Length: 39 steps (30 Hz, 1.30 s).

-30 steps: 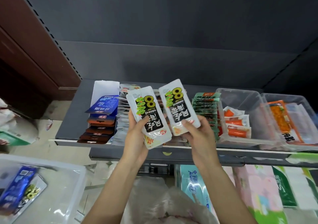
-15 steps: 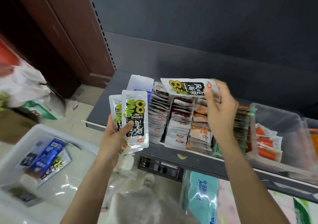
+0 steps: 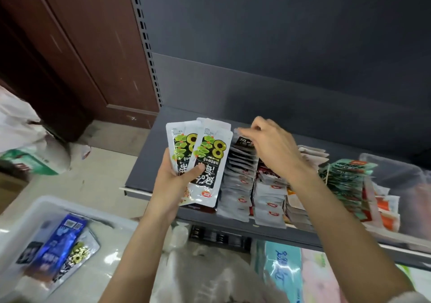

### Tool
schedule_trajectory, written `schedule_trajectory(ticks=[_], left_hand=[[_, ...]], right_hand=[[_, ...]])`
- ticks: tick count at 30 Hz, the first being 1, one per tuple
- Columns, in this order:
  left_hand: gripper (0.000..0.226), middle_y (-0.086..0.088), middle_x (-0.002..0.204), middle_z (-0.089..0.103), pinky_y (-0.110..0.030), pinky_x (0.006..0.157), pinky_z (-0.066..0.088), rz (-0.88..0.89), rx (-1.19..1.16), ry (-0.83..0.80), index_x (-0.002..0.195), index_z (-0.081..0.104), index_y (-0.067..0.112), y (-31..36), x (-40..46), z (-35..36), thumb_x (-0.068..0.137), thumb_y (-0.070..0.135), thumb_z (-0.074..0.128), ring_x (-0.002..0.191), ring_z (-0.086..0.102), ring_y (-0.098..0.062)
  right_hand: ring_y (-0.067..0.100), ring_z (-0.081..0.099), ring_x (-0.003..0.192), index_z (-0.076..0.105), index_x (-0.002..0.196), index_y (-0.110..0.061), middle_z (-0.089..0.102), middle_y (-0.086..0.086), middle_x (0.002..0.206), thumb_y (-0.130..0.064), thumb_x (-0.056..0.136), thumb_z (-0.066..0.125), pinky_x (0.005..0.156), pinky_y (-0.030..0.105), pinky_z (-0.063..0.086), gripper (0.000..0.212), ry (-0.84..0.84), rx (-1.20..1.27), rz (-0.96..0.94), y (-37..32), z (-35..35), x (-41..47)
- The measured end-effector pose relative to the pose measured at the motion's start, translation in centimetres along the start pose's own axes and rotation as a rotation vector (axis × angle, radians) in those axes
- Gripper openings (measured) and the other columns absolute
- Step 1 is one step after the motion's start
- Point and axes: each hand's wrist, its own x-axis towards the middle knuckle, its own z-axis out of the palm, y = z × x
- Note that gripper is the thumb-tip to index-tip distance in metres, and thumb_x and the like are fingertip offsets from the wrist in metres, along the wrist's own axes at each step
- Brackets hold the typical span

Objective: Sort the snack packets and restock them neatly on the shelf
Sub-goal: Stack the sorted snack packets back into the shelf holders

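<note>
The left hand (image 3: 173, 184) holds two fanned snack packets (image 3: 205, 163), white with a green-and-black "8" print, its thumb pressed across the front one and its fingers curled behind; they stand upright just in front of the left end of the stocked rows, above the front edge of the shelf (image 3: 149, 163); the right hand (image 3: 274, 149) reaches over the back of the rows of packets (image 3: 254, 186), its fingers bent and pinched at the top edge of the rearmost packet (image 3: 245, 139) in the leftmost row, a dark packet with white lettering, though blur there makes the grip hard to read exactly; the rows stand side by side, overlapping like tiles from the back of the shelf to its front edge, white ones to the left, green packets (image 3: 342, 174) further right, and a clear bin (image 3: 396, 174) near the shelf's right end; below the shelf's left corner, on the floor, a white tray (image 3: 23, 221) holds a blue packet (image 3: 60, 237) and a few others; tissue packs (image 3: 284, 272) sit under the front edge of the shelf.
</note>
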Motion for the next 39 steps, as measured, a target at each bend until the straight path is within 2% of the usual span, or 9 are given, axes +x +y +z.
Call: schedule_trajectory(ticks=[6, 10, 14, 17, 22, 26, 31, 34, 39], left_hand=[[0.056, -0.001, 0.111, 0.07, -0.045, 0.083, 0.056, -0.022, -0.052, -0.02, 0.122, 0.048, 0.026, 0.2, 0.4, -0.3, 0.078, -0.003, 0.069, 0.102, 0.067, -0.023], [0.055, 0.0, 0.11, 0.069, -0.045, 0.078, 0.057, -0.034, -0.147, 0.023, 0.124, 0.047, 0.024, 0.3, 0.5, 0.9, 0.081, -0.003, 0.067, 0.1, 0.068, -0.023], [0.056, -0.002, 0.112, 0.068, -0.036, 0.072, 0.058, -0.002, -0.231, 0.116, 0.128, 0.043, 0.021, 0.1, 0.5, 3.0, 0.083, -0.002, 0.066, 0.1, 0.067, -0.021], [0.06, -0.003, 0.116, 0.066, -0.043, 0.083, 0.056, 0.006, -0.241, 0.054, 0.132, 0.039, 0.021, 0.0, 0.1, 4.7, 0.083, -0.001, 0.065, 0.105, 0.065, -0.023], [0.058, 0.01, 0.087, 0.07, -0.032, 0.063, 0.055, -0.062, -0.265, -0.002, 0.127, 0.037, 0.023, 0.5, 0.1, 4.5, 0.084, -0.013, 0.052, 0.082, 0.066, -0.012], [0.049, 0.007, 0.098, 0.071, -0.035, 0.069, 0.055, 0.054, -0.048, -0.006, 0.115, 0.053, 0.025, 1.8, 1.4, 2.1, 0.083, -0.012, 0.057, 0.091, 0.067, -0.017], [0.052, 0.011, 0.114, 0.066, -0.038, 0.093, 0.052, 0.505, 0.545, 0.007, 0.121, 0.058, 0.038, 4.9, 4.7, 1.8, 0.086, 0.0, 0.063, 0.104, 0.063, -0.005], [0.047, 0.006, 0.109, 0.068, -0.025, 0.092, 0.047, 0.654, 0.82, -0.012, 0.125, 0.056, 0.031, 7.3, 6.9, 3.6, 0.084, 0.012, 0.07, 0.092, 0.065, -0.008], [0.016, 0.001, 0.094, 0.074, -0.04, 0.075, 0.054, 0.838, 1.229, -0.151, 0.1, 0.071, 0.025, 9.1, 10.3, 7.3, 0.084, 0.023, 0.07, 0.084, 0.069, -0.026]], right_hand=[[0.023, 0.058, 0.073, 0.068, 0.075, -0.016, 0.067, -0.002, 0.07, -0.008, 0.072, 0.075, 0.063, 0.029, 0.049, 0.011, 0.239, 0.032, 0.166, -0.9, 1.1, -0.6], [0.025, 0.051, 0.092, 0.074, 0.09, -0.018, 0.062, 0.002, 0.1, -0.023, 0.075, 0.078, 0.077, 0.033, 0.042, 0.016, 0.269, 0.02, 0.269, -1.3, 1.5, -1.9], [-0.002, 0.058, 0.086, 0.063, 0.104, -0.022, 0.06, -0.014, 0.096, -0.051, 0.08, 0.057, 0.074, 0.018, 0.049, 0.038, 0.175, 0.823, 0.613, -6.3, -1.5, -5.5], [-0.002, 0.064, 0.079, 0.056, 0.099, -0.021, 0.067, -0.01, 0.092, -0.037, 0.08, 0.065, 0.064, 0.019, 0.053, 0.026, 0.016, 1.275, 0.721, -8.9, -0.6, -7.0], [0.02, 0.067, 0.091, 0.063, 0.093, -0.02, 0.072, -0.001, 0.093, -0.01, 0.084, 0.068, 0.08, 0.039, 0.055, 0.015, 0.466, 1.336, 0.904, -5.7, -1.3, -8.4], [0.001, 0.065, 0.079, 0.063, 0.083, -0.028, 0.069, -0.017, 0.08, -0.007, 0.085, 0.067, 0.069, 0.027, 0.056, 0.021, 0.686, 1.087, 0.912, -1.4, -3.8, -9.1], [-0.008, 0.061, 0.073, 0.062, 0.084, -0.031, 0.067, -0.013, 0.085, -0.017, 0.09, 0.062, 0.061, 0.01, 0.049, 0.015, 0.724, 0.868, 0.863, 1.2, -4.6, -8.1], [-0.001, 0.062, 0.078, 0.064, 0.098, -0.019, 0.069, -0.004, 0.091, -0.02, 0.091, 0.06, 0.061, 0.012, 0.049, 0.008, 0.717, 0.85, 0.839, 1.9, -4.2, -7.5], [0.005, 0.062, 0.073, 0.06, 0.099, -0.02, 0.067, -0.007, 0.086, -0.021, 0.096, 0.053, 0.064, 0.033, 0.054, 0.008, 0.701, 0.948, 0.813, 1.9, -3.8, -7.8]])
